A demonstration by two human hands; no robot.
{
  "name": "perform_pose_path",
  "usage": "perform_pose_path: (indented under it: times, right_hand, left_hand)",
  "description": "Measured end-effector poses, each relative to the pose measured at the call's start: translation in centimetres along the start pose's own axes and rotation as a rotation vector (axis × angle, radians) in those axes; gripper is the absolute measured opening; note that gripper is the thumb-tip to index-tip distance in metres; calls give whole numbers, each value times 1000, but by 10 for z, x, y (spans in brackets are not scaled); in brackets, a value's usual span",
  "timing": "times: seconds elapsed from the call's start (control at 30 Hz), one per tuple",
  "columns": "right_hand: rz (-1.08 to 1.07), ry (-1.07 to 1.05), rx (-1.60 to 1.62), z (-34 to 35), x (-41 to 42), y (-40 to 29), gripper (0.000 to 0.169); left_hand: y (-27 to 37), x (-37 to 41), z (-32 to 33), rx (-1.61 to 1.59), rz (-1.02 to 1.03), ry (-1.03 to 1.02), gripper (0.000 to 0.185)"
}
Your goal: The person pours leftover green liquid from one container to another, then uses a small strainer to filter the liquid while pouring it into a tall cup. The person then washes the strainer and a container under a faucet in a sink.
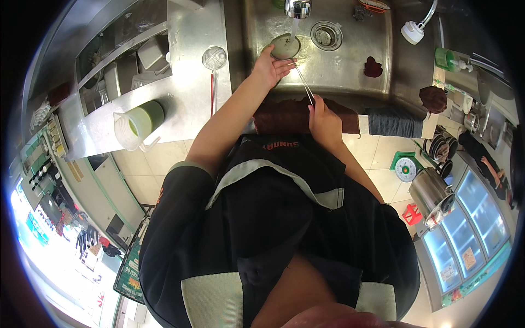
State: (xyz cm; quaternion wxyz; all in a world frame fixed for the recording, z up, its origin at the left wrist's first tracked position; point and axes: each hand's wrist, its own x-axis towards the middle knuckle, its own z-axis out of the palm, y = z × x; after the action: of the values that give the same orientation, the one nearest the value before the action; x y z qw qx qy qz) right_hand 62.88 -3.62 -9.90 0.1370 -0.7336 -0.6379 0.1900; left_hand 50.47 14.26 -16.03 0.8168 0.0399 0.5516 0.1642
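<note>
Over the stainless steel sink [348, 69], a round fine-mesh strainer [286, 47] sits under a stream of water from the chrome faucet [298, 9]. Dark bits lie on its mesh. My right hand [326, 123] grips the end of its long wire handle. At the strainer's rim is my left hand [272, 67], palm turned up, thumb at the near-left edge and fingers spread beneath. Whether those fingers bear its weight cannot be made out. Right of the strainer is the sink's drain basket [326, 36].
A wire skimmer [214, 58] and a pitcher of green liquid [139, 123] stand on the left counter. Brown cloth [283, 117] and grey cloth [396, 122] hang over the sink's front edge. A green soap bottle [449, 59] is at right. Another person [484, 164] is far right.
</note>
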Motion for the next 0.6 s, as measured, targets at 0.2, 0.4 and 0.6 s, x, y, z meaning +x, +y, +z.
perform_pose_path:
  times: [0.2, 0.4, 0.6]
  right_hand:
    - [-31, 24, 10, 2, -7, 4, 28]
    - [-22, 41, 18, 2, -7, 3, 28]
    - [-14, 48, 28, -1, 1, 0, 28]
  left_hand:
    - [-5, -2, 2, 18, -3, -14, 57]
    - [-2, -1, 6, 29, 5, -8, 57]
    - [6, 0, 10, 57, 30, -27, 57]
